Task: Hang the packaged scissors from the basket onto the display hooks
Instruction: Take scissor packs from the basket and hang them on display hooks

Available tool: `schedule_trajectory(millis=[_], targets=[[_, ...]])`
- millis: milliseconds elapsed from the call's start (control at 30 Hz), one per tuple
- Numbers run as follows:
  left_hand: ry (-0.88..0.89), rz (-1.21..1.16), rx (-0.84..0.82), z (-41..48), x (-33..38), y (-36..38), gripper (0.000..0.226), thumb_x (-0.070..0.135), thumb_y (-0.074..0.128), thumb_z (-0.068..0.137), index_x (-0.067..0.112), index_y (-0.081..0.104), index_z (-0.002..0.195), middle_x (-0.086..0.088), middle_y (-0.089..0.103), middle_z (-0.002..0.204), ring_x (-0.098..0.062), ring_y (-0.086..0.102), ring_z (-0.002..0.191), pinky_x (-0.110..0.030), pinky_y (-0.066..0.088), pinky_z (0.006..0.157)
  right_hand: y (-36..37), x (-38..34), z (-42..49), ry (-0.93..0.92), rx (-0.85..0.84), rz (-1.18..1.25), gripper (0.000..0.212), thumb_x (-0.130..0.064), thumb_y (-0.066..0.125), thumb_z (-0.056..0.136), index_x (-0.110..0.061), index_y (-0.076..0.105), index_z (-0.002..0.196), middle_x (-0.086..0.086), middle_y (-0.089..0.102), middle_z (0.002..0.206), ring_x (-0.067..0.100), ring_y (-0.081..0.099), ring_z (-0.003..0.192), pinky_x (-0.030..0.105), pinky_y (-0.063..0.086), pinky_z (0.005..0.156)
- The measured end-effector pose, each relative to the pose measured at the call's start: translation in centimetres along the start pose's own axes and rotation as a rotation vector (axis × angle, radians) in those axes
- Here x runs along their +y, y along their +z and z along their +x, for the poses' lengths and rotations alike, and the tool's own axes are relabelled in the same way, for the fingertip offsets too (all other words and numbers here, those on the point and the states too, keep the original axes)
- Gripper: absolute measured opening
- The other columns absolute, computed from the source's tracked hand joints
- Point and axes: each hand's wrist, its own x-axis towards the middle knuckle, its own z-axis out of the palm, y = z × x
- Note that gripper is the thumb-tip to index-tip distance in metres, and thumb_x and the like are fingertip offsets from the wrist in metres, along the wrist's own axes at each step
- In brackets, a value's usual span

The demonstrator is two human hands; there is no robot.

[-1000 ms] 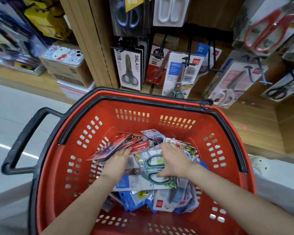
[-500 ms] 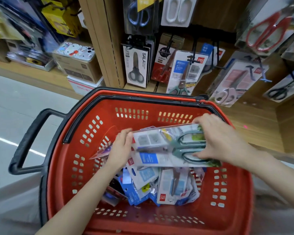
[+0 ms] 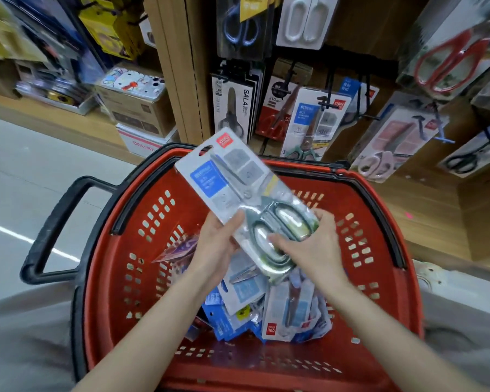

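While the left hand (image 3: 216, 247) is pinching and the right hand (image 3: 315, 248) is clasping one scissors pack (image 3: 238, 183) above the red basket's (image 3: 266, 373) middle, overlapping packs (image 3: 290, 310) beneath are hiding their number.

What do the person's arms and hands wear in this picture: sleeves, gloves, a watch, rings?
Nothing that shows. The left hand and the right hand are bare, without gloves; no ring is visible. The left forearm and the right forearm are uncovered down to the picture's lower edge, with no sleeve, watch or bracelet.
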Motion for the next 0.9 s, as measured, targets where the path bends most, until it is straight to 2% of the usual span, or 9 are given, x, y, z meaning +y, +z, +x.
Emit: schedule_trajectory(millis=[67,133,233,333,433,533,733,833,900], targets=[[0.047,0.007,0.058,0.4,0.3,-0.5,0.038,0.016,0.058,0.090,0.022,0.049,0.127,-0.003,0.067,0.119,-0.026,0.066,0.105,-0.047,0.056,0.080,1.2,1.2,-0.2,0.017,-0.161,0.088,0.052,-0.034,0.075,0.077,-0.025,0.041,0.116,-0.007,0.051,0.112,-0.004,0.053,0.097,0.013,0.044,0.082],[0.102,0.070,0.100,0.9,0.8,-1.8,0.044,0.014,0.061,0.087,0.020,0.047,0.129,-0.001,0.066,0.120,-0.024,0.065,0.108,-0.045,0.056,0.082,1.2,3.2,1.0,0.017,-0.288,0.032,0.041,-0.031,0.057,0.092,-0.020,0.042,0.128,-0.008,0.049,0.117,-0.004,0.051,0.106,0.008,0.039,0.083],[0.184,0.213,0.102,1.1,1.6,-3.4,0.058,0.022,0.066,0.079,0.014,0.047,0.132,-0.002,0.064,0.124,-0.022,0.062,0.112,-0.050,0.050,0.095,0.1,7.4,4.1,0.016,-0.306,-0.205,0.048,-0.023,0.053,0.096,-0.009,0.039,0.139,0.006,0.046,0.137,0.018,0.044,0.128,0.022,0.034,0.100],[0.211,0.225,0.097,1.3,1.7,-4.6,0.051,0.022,0.064,0.081,0.013,0.049,0.130,-0.004,0.064,0.123,-0.024,0.062,0.112,-0.050,0.049,0.095,0.0,10.5,6.1,0.043,-0.425,-0.422,0.063,-0.017,0.062,0.091,-0.008,0.030,0.145,0.008,0.036,0.149,0.022,0.036,0.136,0.026,0.027,0.108],[0.218,0.219,0.111,1.2,1.6,-5.4,0.041,0.024,0.061,0.083,0.019,0.053,0.123,-0.003,0.067,0.118,-0.022,0.065,0.108,-0.040,0.054,0.089,1.0,11.9,7.0,0.076,-0.526,-0.428,0.076,-0.013,0.068,0.085,-0.012,0.026,0.148,0.005,0.030,0.153,0.022,0.034,0.137,0.025,0.029,0.106],[0.211,0.234,0.076,0.9,1.6,-5.8,0.035,0.018,0.055,0.087,0.019,0.054,0.122,-0.001,0.069,0.115,-0.019,0.067,0.102,-0.025,0.056,0.073,2.1,13.1,7.3,0.011,-0.492,-0.596,0.078,-0.019,0.072,0.082,-0.010,0.028,0.146,0.008,0.031,0.147,0.024,0.033,0.135,0.028,0.029,0.108],[0.210,0.290,0.022,0.5,1.6,-5.9,0.033,0.011,0.053,0.090,0.021,0.053,0.121,0.010,0.070,0.110,-0.010,0.067,0.100,-0.018,0.054,0.070,1.8,12.4,7.5,-0.143,-0.413,-0.963,0.064,-0.038,0.071,0.080,-0.020,0.040,0.134,0.004,0.040,0.132,0.023,0.037,0.125,0.034,0.031,0.102],[0.209,0.297,-0.001,0.3,1.5,-6.2,0.038,0.015,0.054,0.086,0.018,0.051,0.124,0.007,0.069,0.114,-0.012,0.067,0.102,-0.021,0.055,0.072,1.8,12.4,7.7,-0.116,-0.473,-0.804,0.073,-0.031,0.075,0.078,-0.016,0.035,0.138,0.009,0.023,0.150,0.027,0.023,0.139,0.038,0.024,0.112],[0.211,0.312,-0.002,0.2,1.5,-6.8,0.043,0.016,0.055,0.086,0.014,0.049,0.128,0.002,0.067,0.118,-0.017,0.066,0.106,-0.024,0.055,0.075,2.2,12.6,7.6,0.013,-0.540,-0.569,0.093,-0.027,0.077,0.077,-0.012,0.017,0.147,0.008,0.017,0.157,0.027,0.020,0.143,0.039,0.023,0.116]])
